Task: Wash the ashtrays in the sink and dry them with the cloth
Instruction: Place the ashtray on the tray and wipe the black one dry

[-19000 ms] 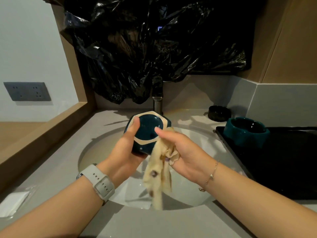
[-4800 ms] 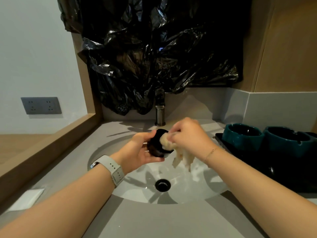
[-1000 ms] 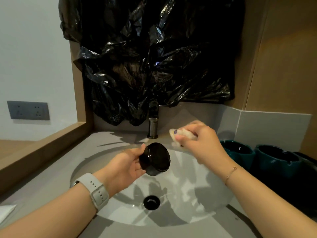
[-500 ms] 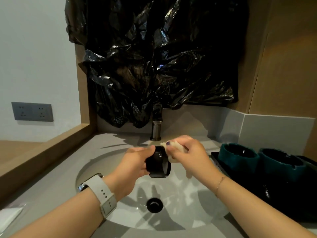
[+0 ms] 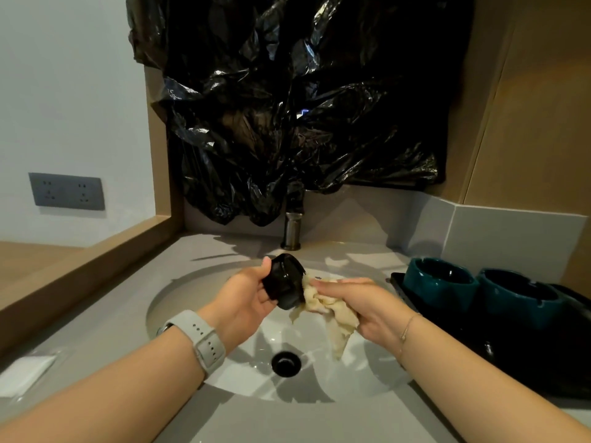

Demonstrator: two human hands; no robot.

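Observation:
My left hand [image 5: 246,297] grips a small round black ashtray [image 5: 284,284] above the white sink basin [image 5: 179,302], its opening turned to the right. My right hand [image 5: 367,306] holds a crumpled cream cloth [image 5: 329,314] and pushes it against the ashtray's open side. The cloth's loose end hangs down over the basin. Two teal ashtrays, one [image 5: 439,282] nearer the sink and one [image 5: 521,300] to its right, stand upright on a black tray [image 5: 396,278] on the right of the counter.
The tap [image 5: 292,230] rises behind the basin, half under a hanging black plastic bag [image 5: 287,107]. The drain [image 5: 286,362] sits in the basin's middle. A white packet [image 5: 24,375] lies on the grey counter at the left, below a wooden ledge [image 5: 96,260].
My left hand has turned the black ashtray so its opening faces right. The cloth in my right hand has shifted lower against that opening and hangs out more.

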